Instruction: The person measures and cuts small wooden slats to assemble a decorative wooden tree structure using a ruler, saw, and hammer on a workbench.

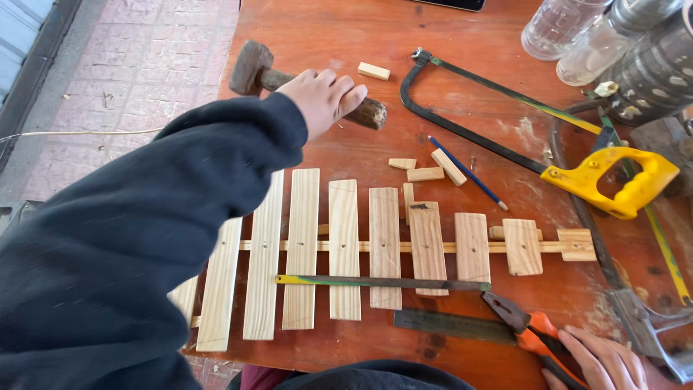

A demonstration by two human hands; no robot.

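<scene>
Hammer (260, 71): lies on the bench (346, 29) beyond the slat row, heavy head pointing away from the saw, wooden handle running toward it. Left hand (321, 97) curled over the handle, fingers wrapped, hammer not lifted off the surface as far as can be seen.

Slat row (346, 249), nearer than the hammer: graded wooden bars, long to short, laid across a thin rail (404, 247). Small dark marks at the rail line on several bars, probably nails or holes; cannot tell which. A loose saw blade (382, 282) rests across the bars' near ends. Judgement: bars cut and laid out, fastening partly done at most; the shortest blocks look only placed.

Right hand (603, 361), at the near edge beside the short end of the row, rests on the orange-handled pliers (530, 328); grip loose, whether closed around them cannot be told.

Beyond the short bars: offcuts (426, 173), blue pencil (469, 173), yellow-handled hacksaw (606, 180). Steel ruler (455, 325) just beside the pliers
</scene>
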